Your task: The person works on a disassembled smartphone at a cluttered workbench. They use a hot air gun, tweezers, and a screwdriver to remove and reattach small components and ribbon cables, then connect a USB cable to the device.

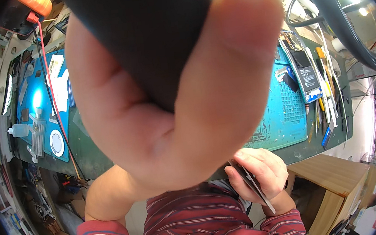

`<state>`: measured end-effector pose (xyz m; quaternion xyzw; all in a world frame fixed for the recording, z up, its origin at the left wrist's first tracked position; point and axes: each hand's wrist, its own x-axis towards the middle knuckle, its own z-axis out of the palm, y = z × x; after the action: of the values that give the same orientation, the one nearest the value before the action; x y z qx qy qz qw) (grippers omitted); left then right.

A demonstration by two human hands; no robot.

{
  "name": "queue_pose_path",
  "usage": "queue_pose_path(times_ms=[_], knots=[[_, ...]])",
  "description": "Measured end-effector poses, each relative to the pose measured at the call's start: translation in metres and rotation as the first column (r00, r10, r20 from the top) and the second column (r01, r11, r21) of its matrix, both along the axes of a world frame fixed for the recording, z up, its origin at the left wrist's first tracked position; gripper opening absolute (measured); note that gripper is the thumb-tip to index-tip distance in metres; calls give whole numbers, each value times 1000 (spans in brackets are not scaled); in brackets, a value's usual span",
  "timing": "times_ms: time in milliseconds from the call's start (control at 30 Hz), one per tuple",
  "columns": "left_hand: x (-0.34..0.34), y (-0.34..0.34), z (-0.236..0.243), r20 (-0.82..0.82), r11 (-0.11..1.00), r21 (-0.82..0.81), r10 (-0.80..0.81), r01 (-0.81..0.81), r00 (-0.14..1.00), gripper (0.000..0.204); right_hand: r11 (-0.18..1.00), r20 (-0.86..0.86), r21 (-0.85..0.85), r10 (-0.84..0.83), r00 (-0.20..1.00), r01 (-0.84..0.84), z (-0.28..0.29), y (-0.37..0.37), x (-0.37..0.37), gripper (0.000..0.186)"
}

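My left hand (161,120) is raised very close to the camera and hides much of the bench. Its thumb and fingers wrap around a smooth black object (152,34), wide at the top and narrower below; its kind cannot be made out. Lower down, by the bench's front edge, my right hand (264,169) is closed on a thin flat panel (252,182), dark with a pale rim, seen almost edge-on. An opened phone (302,66) with its black battery showing lies on the blue-green work mat (285,125) to the right.
Pens and hand tools (327,89) lie along the bench's right side. At left are a small clear bottle (20,130), a metal holder (38,133) and a white ring (57,142). An orange meter (36,5) trails a red lead. A wooden cabinet (331,173) stands at lower right.
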<state>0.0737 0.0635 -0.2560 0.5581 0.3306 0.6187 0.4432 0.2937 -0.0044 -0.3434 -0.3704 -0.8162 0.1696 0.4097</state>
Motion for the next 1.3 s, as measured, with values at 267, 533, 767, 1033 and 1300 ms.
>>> queue_pose_path(times_ms=[267,533,767,1033,1300], knots=[[-7,6,-7,34,999,29,35,-36,999,30,1000,2,22,6,1000,-6,-1,0,-2,43],[4,18,-15,80,996,57,64,-69,995,32,998,-4,58,-14,1000,14,-6,-2,-2,44],[11,25,-8,136,989,96,103,-116,985,33,996,-99,57,-61,993,67,-5,-4,-13,41],[16,30,-20,141,964,105,230,-246,963,26,993,-124,54,-102,987,109,-7,-6,-15,33],[17,27,-20,156,970,132,183,-205,971,25,990,-13,74,-118,993,119,-6,-8,-15,30]])
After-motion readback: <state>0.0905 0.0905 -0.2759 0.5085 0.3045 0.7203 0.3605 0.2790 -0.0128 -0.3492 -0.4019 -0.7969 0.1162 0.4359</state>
